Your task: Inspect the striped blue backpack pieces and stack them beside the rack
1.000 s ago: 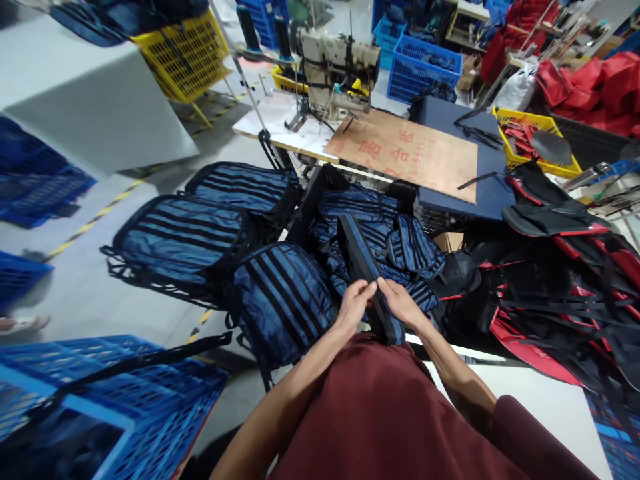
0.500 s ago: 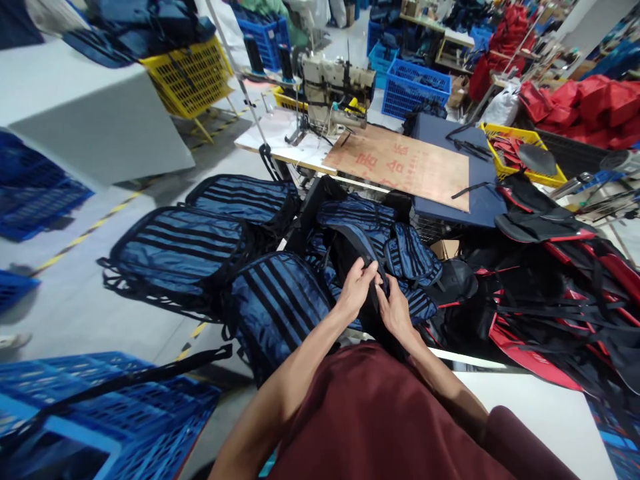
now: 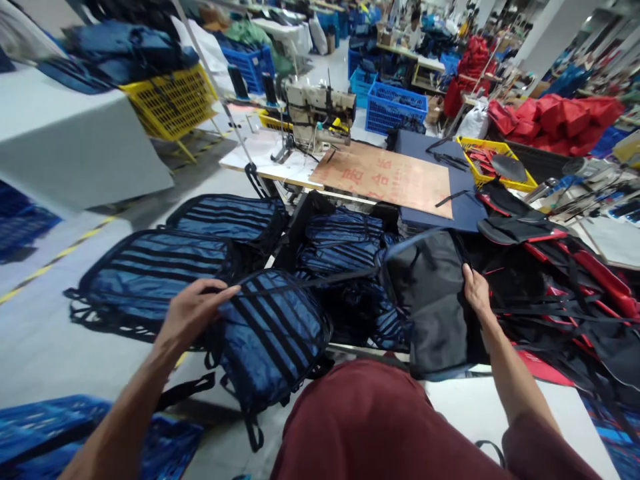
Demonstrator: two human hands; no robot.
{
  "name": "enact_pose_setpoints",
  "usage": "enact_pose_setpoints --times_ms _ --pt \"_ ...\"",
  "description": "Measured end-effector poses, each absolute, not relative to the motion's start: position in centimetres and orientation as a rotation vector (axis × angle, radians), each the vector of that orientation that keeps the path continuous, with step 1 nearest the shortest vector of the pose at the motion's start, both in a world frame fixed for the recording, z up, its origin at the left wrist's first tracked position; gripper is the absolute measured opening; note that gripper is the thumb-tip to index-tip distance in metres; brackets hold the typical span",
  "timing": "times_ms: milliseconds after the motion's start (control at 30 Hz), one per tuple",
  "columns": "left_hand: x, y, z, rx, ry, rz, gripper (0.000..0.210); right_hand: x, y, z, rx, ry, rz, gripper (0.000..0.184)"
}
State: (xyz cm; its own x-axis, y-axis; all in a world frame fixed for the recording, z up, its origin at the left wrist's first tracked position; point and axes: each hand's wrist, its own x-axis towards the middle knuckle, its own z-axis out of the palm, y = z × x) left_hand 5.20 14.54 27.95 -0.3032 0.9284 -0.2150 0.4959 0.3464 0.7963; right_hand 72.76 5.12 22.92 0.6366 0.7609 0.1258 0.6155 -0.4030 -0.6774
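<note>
My left hand (image 3: 197, 310) pinches the end of a narrow black strap (image 3: 345, 275) above the nearest blue backpack. The strap stretches across to a black fabric bag panel (image 3: 430, 303) with a blue edge along its top. My right hand (image 3: 477, 290) grips that panel by its right edge, fingers partly hidden behind it. Below and between my hands, several blue striped bag pieces (image 3: 343, 240) lie in a dark bin. Three blue backpacks with black stripes lie to the left, the nearest backpack (image 3: 283, 333) just under my left hand.
A sewing machine (image 3: 320, 110) stands on the table ahead, beside a wooden board (image 3: 385, 177). Black and red bag pieces (image 3: 550, 293) are heaped at the right. A yellow crate (image 3: 170, 100) stands at the left back, a blue crate (image 3: 50, 427) at the lower left.
My hands, close together at the black piece before, are now wide apart. The left moved left with the strap; the right moved right with the panel, which is now spread open.
</note>
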Motion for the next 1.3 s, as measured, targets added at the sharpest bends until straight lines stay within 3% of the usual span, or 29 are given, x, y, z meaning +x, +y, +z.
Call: enact_pose_setpoints --times_ms 100,200,333,400,533,633,800,933,1033,1200,1300 --pt "6.3 15.4 27.0 1.336 1.944 0.998 0.044 69.9 4.5 24.2 -2.001 -1.075 0.261 0.082" --pt "12.8 15.0 26.5 1.453 1.824 1.119 0.046 63.8 4.3 25.1 -1.820 -1.128 0.299 0.066" --pt "24.0 12.1 27.1 1.333 1.187 0.989 0.057 54.8 2.5 23.9 -1.586 -1.196 0.476 0.033" --pt "28.6 10.5 28.1 1.134 0.960 1.000 0.058 51.3 0.7 21.9 -1.478 -1.278 0.598 0.025" --pt "33.1 9.2 29.6 1.038 1.016 1.146 0.047 48.5 -2.6 18.6 -1.379 -1.392 0.847 0.040" --pt "33.7 8.8 29.7 1.095 1.003 1.104 0.046 50.3 -2.6 19.5 -1.338 -1.456 0.923 0.035" --pt "33.9 6.7 31.0 1.322 0.740 0.816 0.058 56.6 2.1 27.8 -1.298 -1.644 0.516 0.052" --pt "31.8 5.4 34.2 1.534 0.583 0.456 0.036 60.0 5.5 34.9 -1.215 -2.210 0.406 0.070" --pt "28.4 5.0 35.4 1.541 0.595 0.336 0.034 61.0 5.7 36.4 -1.154 -2.439 0.715 0.073" --pt "23.0 3.3 33.4 1.508 0.810 0.345 0.040 61.0 3.3 33.5 -1.234 -2.165 1.526 0.064" --pt "21.5 2.7 31.6 1.568 1.046 0.408 0.042 61.0 2.3 32.7 -1.250 -2.031 1.684 0.055"
